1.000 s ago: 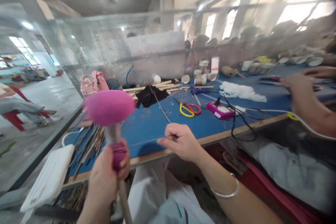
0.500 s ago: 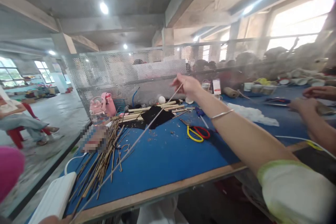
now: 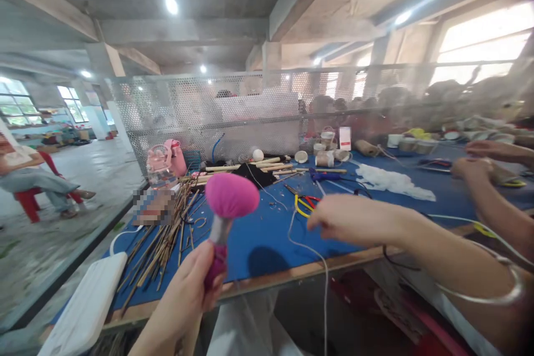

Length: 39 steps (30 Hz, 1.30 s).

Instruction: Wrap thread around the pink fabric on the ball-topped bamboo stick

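In front of me, my left hand [image 3: 189, 283] is wrapped around the stem of a mushroom-shaped piece [image 3: 231, 196], with a smooth magenta fabric-like cap and a grey and magenta stem. My right hand [image 3: 354, 219] is over the table, its fingertips beside the handles of the scissors [image 3: 303, 206], one yellow and one red. Its fingers are partly hidden and blurred, so I cannot tell whether they grip the handles. A thin white cord [image 3: 308, 246] runs loosely past the scissors and down over the table edge.
Thin brown sticks [image 3: 158, 256] and a white power strip [image 3: 89, 300] lie on the left of the blue table. Behind are black cloth [image 3: 254, 174], a blue glue gun [image 3: 323, 176], white sheeting [image 3: 392, 183] and a perforated screen [image 3: 175, 100]. Another person's hands [image 3: 473, 169] work at right.
My right hand has let go of the stretched cord and come down and right, to the scissors. The cord now hangs slack. My left hand has brought the magenta piece in from the left edge.
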### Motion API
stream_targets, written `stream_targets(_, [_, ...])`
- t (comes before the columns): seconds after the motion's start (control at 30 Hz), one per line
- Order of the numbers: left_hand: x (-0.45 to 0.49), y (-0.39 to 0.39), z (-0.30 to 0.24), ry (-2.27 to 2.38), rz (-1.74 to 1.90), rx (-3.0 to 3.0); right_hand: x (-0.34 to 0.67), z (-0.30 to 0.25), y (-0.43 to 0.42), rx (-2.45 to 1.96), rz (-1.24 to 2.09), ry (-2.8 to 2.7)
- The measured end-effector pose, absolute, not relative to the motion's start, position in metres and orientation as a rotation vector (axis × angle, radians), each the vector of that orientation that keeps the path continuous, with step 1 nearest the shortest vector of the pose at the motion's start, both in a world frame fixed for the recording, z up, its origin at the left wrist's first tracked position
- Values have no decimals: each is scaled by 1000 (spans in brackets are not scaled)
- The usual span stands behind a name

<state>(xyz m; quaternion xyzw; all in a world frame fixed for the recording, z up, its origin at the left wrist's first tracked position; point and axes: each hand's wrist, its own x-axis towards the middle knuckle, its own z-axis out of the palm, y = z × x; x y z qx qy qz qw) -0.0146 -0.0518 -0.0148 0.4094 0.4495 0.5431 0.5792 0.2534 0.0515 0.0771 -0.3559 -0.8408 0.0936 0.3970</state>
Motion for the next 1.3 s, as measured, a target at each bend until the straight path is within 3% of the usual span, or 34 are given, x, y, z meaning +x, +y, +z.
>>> stream_targets(0.1, [6, -17, 12, 1115, 1160, 1180, 243, 66, 86, -933, 563, -2175])
stream_targets(0.27, [22, 50, 25, 1400, 1235, 1492, 183, 40, 119, -581, 1846, -1828])
stream_targets(0.37, [13, 77, 9, 1594, 1288, 1665, 154, 20, 134, -545, 2065, -1820])
stream_targets(0.53, [2, 75, -12, 1612, 1154, 1463, 149, -1, 127, -773, 1975, -1863])
stream_targets(0.7, [13, 50, -7, 1328, 1099, 1263, 161, 2, 102, -778, 1486, -1772])
stream_targets(0.93, [26, 34, -22, 1201, 1205, 1294, 173, 8, 100, -664, 1103, -1862])
stream_targets(1.3, [41, -11, -20, 973, 1226, 887, 173, -26, 59, -601, 1177, -1789])
